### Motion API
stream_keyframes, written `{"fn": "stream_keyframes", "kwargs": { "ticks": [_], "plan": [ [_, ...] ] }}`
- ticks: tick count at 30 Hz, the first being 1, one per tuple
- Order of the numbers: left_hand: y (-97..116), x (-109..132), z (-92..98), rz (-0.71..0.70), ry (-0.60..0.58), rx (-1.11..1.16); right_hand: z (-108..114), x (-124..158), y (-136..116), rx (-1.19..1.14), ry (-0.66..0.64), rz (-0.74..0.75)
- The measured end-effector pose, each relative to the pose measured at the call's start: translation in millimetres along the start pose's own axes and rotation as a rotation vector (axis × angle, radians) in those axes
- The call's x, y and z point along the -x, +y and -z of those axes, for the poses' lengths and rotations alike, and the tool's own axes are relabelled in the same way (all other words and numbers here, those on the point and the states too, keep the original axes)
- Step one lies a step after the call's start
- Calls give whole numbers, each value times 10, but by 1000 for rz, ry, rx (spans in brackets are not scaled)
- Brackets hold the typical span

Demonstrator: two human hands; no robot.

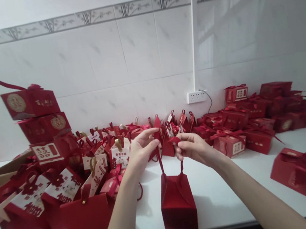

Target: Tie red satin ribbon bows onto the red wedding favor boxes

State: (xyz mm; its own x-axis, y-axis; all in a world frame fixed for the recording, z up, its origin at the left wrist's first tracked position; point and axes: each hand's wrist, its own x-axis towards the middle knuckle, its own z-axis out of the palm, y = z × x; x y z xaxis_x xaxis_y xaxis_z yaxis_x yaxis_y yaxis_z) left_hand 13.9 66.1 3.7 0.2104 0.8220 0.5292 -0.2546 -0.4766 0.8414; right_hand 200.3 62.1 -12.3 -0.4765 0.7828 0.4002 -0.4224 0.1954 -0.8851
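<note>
A small red gift box [178, 202] stands on the white counter [221, 200] near its front edge. Two red ribbon ends rise from its top. My left hand [140, 149] is closed in a pinch on the left ribbon end [160, 163] above the box. My right hand [191, 147] is closed on the right ribbon end [181, 166]. Both hands hover above the box, close together, with the ribbon pulled taut between box and fingers.
Several red gift boxes and bags lie heaped at the left [65, 182], with stacked boxes [36, 113] against the tiled wall. More red boxes line the back right [271, 111]. One red box [304, 173] lies at the right front. A wall socket [196, 97] sits behind.
</note>
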Motion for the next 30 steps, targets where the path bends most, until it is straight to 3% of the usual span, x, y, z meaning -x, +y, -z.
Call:
{"fn": "stream_keyframes", "kwargs": {
  "ticks": [6,12,17,24,30],
  "plan": [
    [77,-175,-35,-108,2,-237,32,-225,-44,57,-71,81],
    [123,-382,-58,-220,39,-257,149,-353,-258,291,-179,9],
    [68,-447,-110,-285,70,-225,227,-400,-312,341,-69,86],
    [120,-394,-83,-317,93,-351,189,-439,-314,507,92,115],
    [96,-417,-36,-346,145,-362,193,-439,-319,554,73,119]
  ]
}}
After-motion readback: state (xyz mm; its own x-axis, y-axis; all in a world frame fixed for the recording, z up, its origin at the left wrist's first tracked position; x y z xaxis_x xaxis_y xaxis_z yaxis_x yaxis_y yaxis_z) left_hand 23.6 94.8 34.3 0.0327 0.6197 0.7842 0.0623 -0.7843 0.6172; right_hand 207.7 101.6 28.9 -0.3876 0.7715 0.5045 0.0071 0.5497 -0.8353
